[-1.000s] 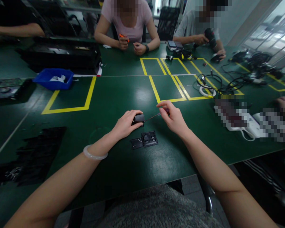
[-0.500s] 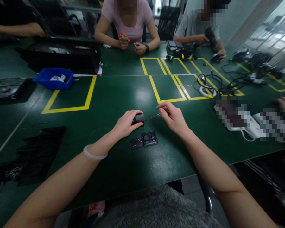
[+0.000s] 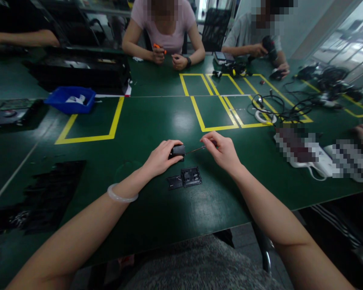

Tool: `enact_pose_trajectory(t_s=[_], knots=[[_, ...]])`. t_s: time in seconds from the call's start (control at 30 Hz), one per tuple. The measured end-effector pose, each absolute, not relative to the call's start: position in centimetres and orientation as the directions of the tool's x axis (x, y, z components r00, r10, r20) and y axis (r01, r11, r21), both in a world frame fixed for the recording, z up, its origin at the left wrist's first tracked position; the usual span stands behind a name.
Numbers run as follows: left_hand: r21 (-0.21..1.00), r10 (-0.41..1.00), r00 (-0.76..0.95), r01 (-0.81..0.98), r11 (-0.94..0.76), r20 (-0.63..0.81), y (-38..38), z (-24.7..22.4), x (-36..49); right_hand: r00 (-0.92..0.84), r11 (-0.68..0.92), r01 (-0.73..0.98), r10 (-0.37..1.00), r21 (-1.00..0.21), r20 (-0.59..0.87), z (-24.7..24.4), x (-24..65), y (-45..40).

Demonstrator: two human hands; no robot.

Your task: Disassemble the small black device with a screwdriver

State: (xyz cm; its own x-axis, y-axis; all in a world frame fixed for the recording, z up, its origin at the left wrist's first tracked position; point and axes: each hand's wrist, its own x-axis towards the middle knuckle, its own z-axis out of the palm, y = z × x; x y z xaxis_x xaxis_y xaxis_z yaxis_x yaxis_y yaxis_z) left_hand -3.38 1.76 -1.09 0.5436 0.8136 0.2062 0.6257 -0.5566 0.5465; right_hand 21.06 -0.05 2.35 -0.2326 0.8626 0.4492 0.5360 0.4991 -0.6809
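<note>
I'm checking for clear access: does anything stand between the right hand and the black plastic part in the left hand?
Nothing visible but the screwdriver in the right hand: its shaft spans the gap, tip at or near the right edge of the black plastic part. The flat black piece lies off that line, lower in view.

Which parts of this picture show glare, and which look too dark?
Head view: glare on the green table, one patch nearer the wearer than the flat black part; same head view: black pieces at left lose detail in dimness.
</note>
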Motion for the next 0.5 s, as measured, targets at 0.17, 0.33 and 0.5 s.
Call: enact_pose_trajectory(t_s=[0.17,0.33,0.5], knots=[[0.555,0.813,0.543,0.618,-0.556,0.21,1.8,-1.23,-3.43,-0.24,0.483,0.527,0.874,-0.7,0.422,2.46,21.01,-0.11],[0.553,0.81,0.543,0.615,-0.563,0.221,1.87,-1.47,-3.47,-0.234,0.48,0.531,0.875,-0.698,0.424,2.52,20.86,-0.14],[0.55,0.812,0.544,0.62,-0.56,0.213,1.86,-1.49,-3.47,-0.237,0.47,0.542,0.881,-0.697,0.409,2.47,20.91,-0.06]])
